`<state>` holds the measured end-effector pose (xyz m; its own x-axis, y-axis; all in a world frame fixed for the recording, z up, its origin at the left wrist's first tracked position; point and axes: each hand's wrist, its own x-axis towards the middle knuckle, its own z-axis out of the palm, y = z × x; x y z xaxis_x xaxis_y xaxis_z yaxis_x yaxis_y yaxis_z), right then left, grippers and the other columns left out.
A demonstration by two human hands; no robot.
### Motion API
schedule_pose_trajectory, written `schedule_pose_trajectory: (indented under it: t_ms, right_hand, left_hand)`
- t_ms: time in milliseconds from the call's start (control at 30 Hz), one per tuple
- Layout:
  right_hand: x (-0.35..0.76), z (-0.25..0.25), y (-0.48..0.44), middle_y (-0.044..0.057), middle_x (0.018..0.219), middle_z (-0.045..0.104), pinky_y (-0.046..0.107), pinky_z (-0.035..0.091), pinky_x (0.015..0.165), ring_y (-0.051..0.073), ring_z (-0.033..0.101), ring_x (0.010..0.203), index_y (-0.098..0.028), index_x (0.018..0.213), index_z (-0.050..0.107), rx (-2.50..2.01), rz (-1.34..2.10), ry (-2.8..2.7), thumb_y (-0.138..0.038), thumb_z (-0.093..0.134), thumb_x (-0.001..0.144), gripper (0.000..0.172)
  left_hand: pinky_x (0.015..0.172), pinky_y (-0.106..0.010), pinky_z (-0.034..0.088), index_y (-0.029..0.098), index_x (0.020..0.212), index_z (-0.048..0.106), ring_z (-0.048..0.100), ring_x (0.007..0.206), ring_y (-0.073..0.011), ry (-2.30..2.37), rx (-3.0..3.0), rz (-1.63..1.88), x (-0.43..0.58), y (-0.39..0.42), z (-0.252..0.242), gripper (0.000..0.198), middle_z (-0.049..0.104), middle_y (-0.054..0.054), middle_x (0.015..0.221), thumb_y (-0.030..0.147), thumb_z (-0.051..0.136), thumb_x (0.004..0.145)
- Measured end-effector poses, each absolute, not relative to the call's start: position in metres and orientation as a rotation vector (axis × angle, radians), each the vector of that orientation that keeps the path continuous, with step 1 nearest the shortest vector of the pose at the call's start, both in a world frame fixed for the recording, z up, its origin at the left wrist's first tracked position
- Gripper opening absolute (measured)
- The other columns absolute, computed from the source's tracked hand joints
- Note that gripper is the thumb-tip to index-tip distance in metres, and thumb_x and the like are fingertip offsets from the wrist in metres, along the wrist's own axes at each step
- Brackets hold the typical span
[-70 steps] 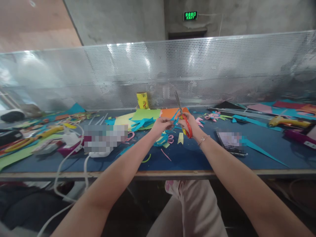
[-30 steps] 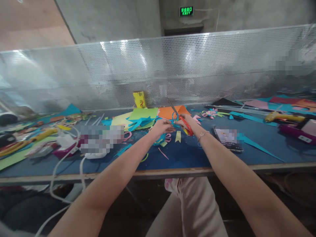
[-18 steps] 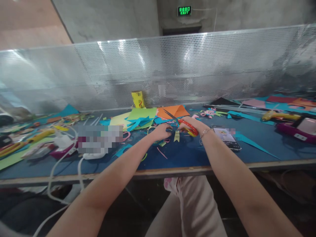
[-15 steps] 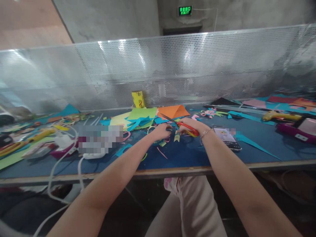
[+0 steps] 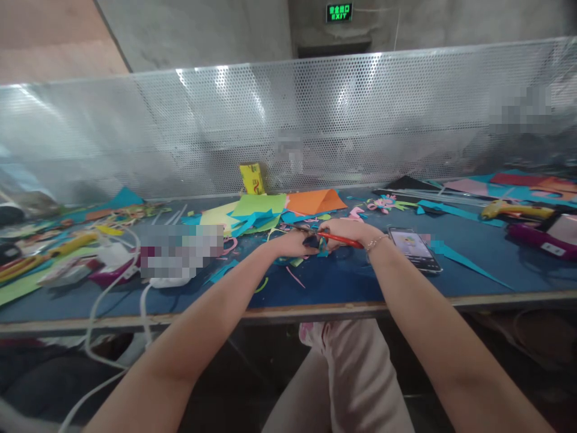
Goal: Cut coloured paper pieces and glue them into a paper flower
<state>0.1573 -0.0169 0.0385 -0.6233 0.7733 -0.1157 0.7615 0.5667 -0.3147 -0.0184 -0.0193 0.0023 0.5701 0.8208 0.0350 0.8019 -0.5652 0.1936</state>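
Note:
In the head view my right hand [image 5: 346,229] is closed around red-handled scissors [image 5: 346,240]. Their blades point left, just over the fingers of the other hand. My left hand [image 5: 294,243] has its fingers pinched on a small piece of blue paper [image 5: 323,247], right below the scissors. The two hands nearly meet, and the fingertips are partly hidden. Paper scraps lie under and around them, among them a thin pink strip [image 5: 295,277]. Behind the hands are green paper [image 5: 259,205] and orange paper [image 5: 315,202]. A lit phone [image 5: 413,249] lies beside my right wrist.
A yellow packet [image 5: 251,178] stands by the perforated metal screen [image 5: 216,132]. Glue guns lie at both sides, one yellow [image 5: 516,211] at right. White cables [image 5: 92,319] hang over the left table edge. A pink paper figure [image 5: 383,204] lies behind the phone.
The hands have come closer together. My left hand has shifted slightly right, and the scissors have turned flatter, their blades now lower. A pale yellow-green scrap beneath the scissors no longer shows.

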Motion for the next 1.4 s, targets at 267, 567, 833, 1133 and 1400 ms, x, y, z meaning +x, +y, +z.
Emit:
schedule_pose_trajectory:
  t_ms: [267,567,833,1133,1400]
  right_hand:
    - [0.155,0.037,-0.016,0.004,0.076,0.063,0.021,0.036,0.049,0.014,0.055,0.061,-0.016,0.09,0.059,-1.286,0.518,-2.816,-0.02,0.058,0.057,0.033]
    - [0.154,0.037,-0.018,0.002,0.069,0.063,0.022,0.039,0.05,0.015,0.056,0.058,-0.016,0.086,0.06,-1.306,0.59,-2.797,-0.028,0.062,0.057,0.032]
    - [0.157,0.034,-0.014,0.003,0.068,0.064,0.021,0.041,0.05,0.013,0.057,0.055,-0.016,0.082,0.06,-1.36,0.658,-2.708,-0.023,0.055,0.06,0.024]
    - [0.155,0.03,-0.009,0.005,0.069,0.064,0.02,0.037,0.047,0.015,0.057,0.057,-0.014,0.09,0.061,-1.446,0.445,-2.704,-0.022,0.053,0.06,0.032]
    - [0.154,0.028,-0.009,0.008,0.072,0.065,0.021,0.038,0.046,0.016,0.058,0.057,-0.013,0.088,0.061,-1.437,0.512,-2.662,-0.019,0.053,0.059,0.031]
  left_hand:
    - [0.082,-0.024,0.036,0.015,0.108,0.052,0.051,0.099,-0.021,1.295,2.673,0.093,-0.02,-0.019,0.002,0.049,0.053,-0.01,0.116,0.05,0.042,0.074]
    - [0.065,-0.023,0.038,0.017,0.1,0.057,0.057,0.075,-0.018,1.284,2.588,-0.023,-0.02,-0.019,0.002,0.044,0.065,-0.006,0.086,0.049,0.043,0.074]
    - [0.07,-0.025,0.039,0.015,0.108,0.053,0.057,0.079,-0.0186,1.269,2.58,0.089,-0.019,-0.018,0.001,0.05,0.061,-0.009,0.102,0.048,0.047,0.072]
    - [0.08,-0.025,0.038,0.014,0.121,0.043,0.05,0.101,-0.0216,1.238,2.631,0.092,-0.02,-0.016,0.001,0.062,0.043,-0.012,0.128,0.05,0.046,0.071]
    - [0.072,-0.024,0.04,0.015,0.117,0.048,0.057,0.088,-0.0193,1.207,2.484,0.203,-0.021,-0.018,0.001,0.056,0.049,-0.013,0.122,0.044,0.051,0.069]
